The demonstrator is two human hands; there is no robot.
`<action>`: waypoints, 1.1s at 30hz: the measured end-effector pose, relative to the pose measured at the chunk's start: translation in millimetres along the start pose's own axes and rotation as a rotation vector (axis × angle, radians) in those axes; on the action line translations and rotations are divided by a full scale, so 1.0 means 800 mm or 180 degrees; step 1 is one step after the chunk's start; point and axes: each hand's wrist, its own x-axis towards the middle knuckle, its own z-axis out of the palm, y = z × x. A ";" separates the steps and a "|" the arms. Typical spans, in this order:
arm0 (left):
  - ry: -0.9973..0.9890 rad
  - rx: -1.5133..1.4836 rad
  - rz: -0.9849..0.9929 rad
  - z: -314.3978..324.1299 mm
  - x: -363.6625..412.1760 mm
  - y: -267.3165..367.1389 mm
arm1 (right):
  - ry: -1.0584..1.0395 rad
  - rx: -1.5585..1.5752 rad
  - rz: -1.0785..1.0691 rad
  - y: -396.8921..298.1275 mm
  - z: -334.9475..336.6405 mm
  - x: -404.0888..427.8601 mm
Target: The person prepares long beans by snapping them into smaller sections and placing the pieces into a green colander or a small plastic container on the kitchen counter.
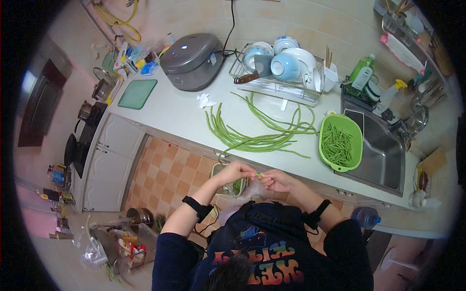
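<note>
A short green piece of yardlong bean [259, 175] is pinched between the fingertips of my left hand [235, 174] and my right hand [278, 180], just off the counter's front edge. Ahead of them, a loose bundle of whole yardlong beans [251, 142] is spread over the white countertop [174, 112]. To the right, a light green plastic basket [322, 145] holds many short bean pieces [336, 145] and overlaps the sink's left rim. Partly hidden by my left hand and forearm, a bin [218, 169] with green scraps stands below on the floor.
A grey rice cooker [193, 62], a green cutting board [137, 94] and crumpled white tissue [205, 100] stand or lie toward the left. Behind the beans, a dish rack [280, 89] carries bowls and a cleaver [260, 69]. The steel sink [384, 152] is at right, near a green detergent bottle [362, 72].
</note>
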 end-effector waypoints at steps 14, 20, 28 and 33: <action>0.0577 0.0096 0.0065 0.002 0.008 -0.013 | 0.0399 0.1344 -0.1414 -0.025 -0.041 -0.034; 0.0059 -0.0961 -0.0063 -0.012 0.002 -0.013 | 0.4128 -0.2839 -0.3250 -0.115 -0.079 -0.162; -0.0075 -0.1308 -0.0154 -0.006 0.014 -0.008 | 0.5681 -0.5591 -0.3124 -0.115 -0.081 -0.185; 0.0394 -0.1223 -0.0384 0.010 0.031 0.019 | 0.2885 -0.3984 -0.2567 -0.034 -0.013 -0.080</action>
